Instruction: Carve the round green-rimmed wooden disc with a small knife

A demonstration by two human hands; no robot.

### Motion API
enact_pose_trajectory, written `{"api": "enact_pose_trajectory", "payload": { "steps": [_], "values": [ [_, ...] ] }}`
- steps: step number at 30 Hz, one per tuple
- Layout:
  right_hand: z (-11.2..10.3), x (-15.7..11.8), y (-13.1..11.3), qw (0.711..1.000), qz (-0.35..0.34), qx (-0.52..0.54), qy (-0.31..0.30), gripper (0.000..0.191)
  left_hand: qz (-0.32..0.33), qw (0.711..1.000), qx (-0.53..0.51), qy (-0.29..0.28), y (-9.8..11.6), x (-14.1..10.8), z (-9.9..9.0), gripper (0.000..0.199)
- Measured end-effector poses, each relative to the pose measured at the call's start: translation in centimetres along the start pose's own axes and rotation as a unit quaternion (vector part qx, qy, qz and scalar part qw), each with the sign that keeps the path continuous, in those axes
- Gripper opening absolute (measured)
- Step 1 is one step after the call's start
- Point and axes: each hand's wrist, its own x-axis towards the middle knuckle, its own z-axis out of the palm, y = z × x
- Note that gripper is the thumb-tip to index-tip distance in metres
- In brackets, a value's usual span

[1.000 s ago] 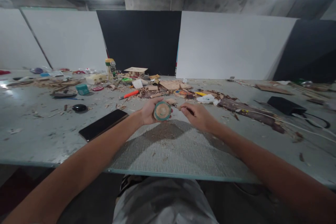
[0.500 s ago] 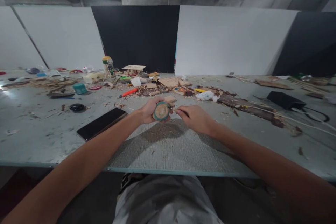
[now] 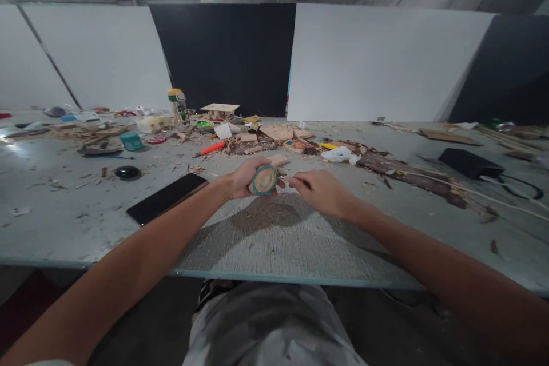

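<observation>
My left hand [image 3: 245,178] is wrapped round a round wooden piece [image 3: 265,180] with a green rim and a bare, pale face turned toward me. Just to its right, my right hand [image 3: 319,190] is closed in a pinch on a thin tool [image 3: 286,178]. The tool's tip points at the piece's right edge; its kind is too small to make out, and I cannot tell if it touches. A pale wood block [image 3: 278,160] shows just behind the piece. Below both hands, fine wood dust [image 3: 266,213] lies on the table.
A black phone [image 3: 167,199] and a black oval object [image 3: 127,172] lie to the left. Farther back are an orange-handled cutter [image 3: 212,148], a teal container [image 3: 131,140], crumpled tissue [image 3: 339,154] and bark [image 3: 407,176]. A black box with a cord [image 3: 469,163] stands right.
The view has shifted slightly. My left hand still holds the round piece, its face turned a little; my right hand with the thin tool has moved slightly right.
</observation>
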Motion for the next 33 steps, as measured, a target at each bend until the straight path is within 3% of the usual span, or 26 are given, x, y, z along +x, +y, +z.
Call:
{"api": "enact_pose_trajectory", "payload": {
  "steps": [5,8,13,17,21,25,29,31,33],
  "values": [
    [0.7,-0.1,-0.3,0.998,0.02,-0.058,-0.024,0.038,0.04,0.986,0.142,0.072,-0.3,-0.1,1.1,0.031],
    [1.1,0.2,-0.5,0.996,0.033,-0.074,-0.035,0.035,0.034,0.978,0.188,0.088,-0.7,0.1,1.3,0.028],
    [1.5,0.7,-0.4,0.996,0.049,0.003,-0.072,0.034,0.037,0.976,0.198,0.077,-1.1,0.5,0.8,0.026],
    [2.1,0.3,-0.6,0.994,0.043,-0.098,-0.017,0.034,0.029,0.975,0.193,0.103,-0.9,0.3,1.1,0.024],
    [2.4,-0.3,-0.9,0.978,0.034,-0.206,-0.009,0.037,0.019,0.978,0.176,0.115,-0.6,0.0,1.6,0.027],
    [2.5,-0.4,-1.1,0.971,0.011,-0.238,-0.004,0.036,-0.011,0.98,0.166,0.113,-0.5,0.0,1.6,0.029],
    [2.7,0.0,-1.1,0.99,0.047,-0.136,-0.007,0.031,-0.017,0.979,0.172,0.109,-0.6,0.2,1.2,0.034],
    [2.6,0.4,-0.9,0.996,0.072,-0.011,-0.049,0.033,-0.011,0.979,0.175,0.103,-0.7,0.3,1.0,0.035],
    [2.5,0.9,-0.5,0.982,0.091,0.116,-0.119,0.04,-0.002,0.982,0.165,0.09,-0.5,0.3,0.9,0.035]
  ]
}}
